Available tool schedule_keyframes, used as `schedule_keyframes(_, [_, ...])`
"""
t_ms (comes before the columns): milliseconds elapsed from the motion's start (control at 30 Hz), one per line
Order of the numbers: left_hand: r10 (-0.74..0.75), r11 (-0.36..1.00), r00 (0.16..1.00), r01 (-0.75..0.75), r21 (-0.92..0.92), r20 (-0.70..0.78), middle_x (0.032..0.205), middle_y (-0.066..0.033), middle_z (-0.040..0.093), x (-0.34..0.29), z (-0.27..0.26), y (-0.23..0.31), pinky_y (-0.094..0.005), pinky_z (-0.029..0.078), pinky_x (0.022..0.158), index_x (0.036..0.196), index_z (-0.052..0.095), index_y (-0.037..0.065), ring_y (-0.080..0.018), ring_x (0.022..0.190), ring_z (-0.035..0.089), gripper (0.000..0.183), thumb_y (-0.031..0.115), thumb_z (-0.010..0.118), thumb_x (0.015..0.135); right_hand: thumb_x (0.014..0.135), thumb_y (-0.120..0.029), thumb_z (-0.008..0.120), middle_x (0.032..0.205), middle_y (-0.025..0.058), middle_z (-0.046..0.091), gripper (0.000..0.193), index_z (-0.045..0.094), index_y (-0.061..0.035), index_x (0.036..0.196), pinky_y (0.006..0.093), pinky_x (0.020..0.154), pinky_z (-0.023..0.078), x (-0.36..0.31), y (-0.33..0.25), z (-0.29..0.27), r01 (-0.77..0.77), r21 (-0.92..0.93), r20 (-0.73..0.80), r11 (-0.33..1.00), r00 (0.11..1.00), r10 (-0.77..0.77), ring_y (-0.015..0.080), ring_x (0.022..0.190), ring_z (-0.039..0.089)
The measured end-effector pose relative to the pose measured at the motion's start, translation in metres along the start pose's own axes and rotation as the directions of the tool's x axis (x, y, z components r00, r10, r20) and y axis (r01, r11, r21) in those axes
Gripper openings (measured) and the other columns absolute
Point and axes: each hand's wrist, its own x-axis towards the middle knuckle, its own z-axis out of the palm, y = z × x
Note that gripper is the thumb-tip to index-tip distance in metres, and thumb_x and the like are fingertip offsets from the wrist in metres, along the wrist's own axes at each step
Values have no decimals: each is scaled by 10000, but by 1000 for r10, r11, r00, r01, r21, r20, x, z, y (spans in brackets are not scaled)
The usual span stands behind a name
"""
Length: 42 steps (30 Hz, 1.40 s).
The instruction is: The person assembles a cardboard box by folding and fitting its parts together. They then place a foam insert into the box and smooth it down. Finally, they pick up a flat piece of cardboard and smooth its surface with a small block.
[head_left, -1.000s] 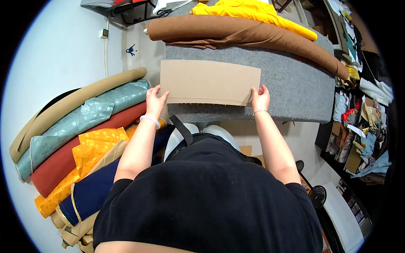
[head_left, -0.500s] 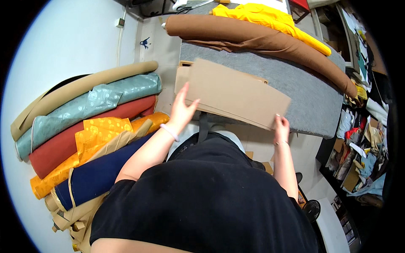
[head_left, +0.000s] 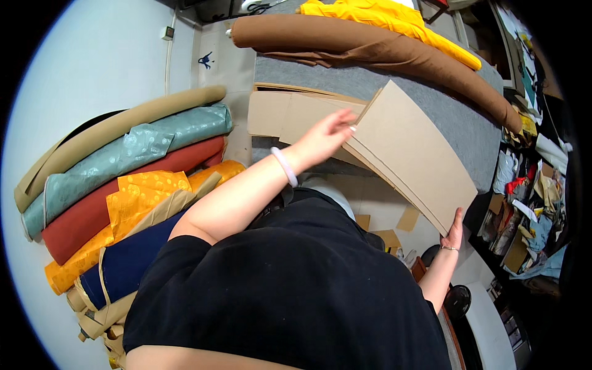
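My right hand (head_left: pixel 454 229) grips the lower right corner of a small stack of beige cardboard sheets (head_left: pixel 416 151). The stack is tilted, its upper corner raised over the grey table and its lower end out past the table's front edge. At the stack's left edge is my left hand (head_left: pixel 324 139), its slightly blurred fingers stretched out and apart; whether they touch the edge I cannot tell. More flat cardboard pieces (head_left: pixel 265 114) lie on the table behind and left of that hand, partly covered by my hand and the raised sheets.
A brown fabric roll (head_left: pixel 370 46) and yellow cloth (head_left: pixel 370 15) lie across the far part of the grey table (head_left: pixel 456 117). Several rolls, including a teal one (head_left: pixel 191 126) and a navy one (head_left: pixel 135 253), are stacked by the left wall. Shelves of scraps (head_left: pixel 530 216) stand at right.
The held cardboard stack has swung to the right and tilted, uncovering other cardboard on the table. My right hand moved right and nearer me; my left hand moved right along with the stack's edge.
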Motion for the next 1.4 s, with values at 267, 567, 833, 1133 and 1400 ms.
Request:
schedule_keyframes(267, [-59,-157,970,-243,957,236,1632,-147,192,-39,-62,-56,-598,180,1191,1562,279,182,-363,1496,216,1053,422,844,706,907,-553,660,1352,13,611,633,557,-140,1376,368,970,513,-14,40,-27,8,336,-221,942,973,71,218,1177,600])
schedule_keyframes(567, [-7,-267,961,-268,926,276,1651,-95,190,-16,-60,-87,-593,235,1177,1570,271,193,-316,1501,246,741,56,528,889,862,-539,717,1173,-34,690,570,623,-133,1250,299,830,558,-24,5,-18,182,410,-268,894,961,-73,137,992,664])
schedule_keyframes(833, [25,-206,999,-23,978,29,1589,-171,277,-88,-120,-90,-558,285,1159,1519,360,129,-364,1447,320,722,324,672,897,908,-584,631,1411,25,565,699,485,-155,1442,375,1040,468,-22,21,-14,185,389,-197,902,974,-115,226,1260,552])
schedule_keyframes(1133, [185,-33,954,-233,972,235,1409,-178,460,26,-95,-41,-482,316,1144,1403,463,62,-356,1333,430,884,290,883,659,904,-613,620,1438,27,542,741,463,-150,1461,382,1047,450,-34,15,-13,166,290,-234,943,967,-99,232,1283,528])
schedule_keyframes(1400, [55,-33,991,-124,992,125,1265,-151,525,48,-86,-32,-456,397,1029,1267,542,67,-329,1220,497,810,320,921,598,892,-619,635,1449,45,529,765,458,-145,1466,388,1048,444,-67,33,-26,223,312,-255,923,956,-145,244,1281,525])
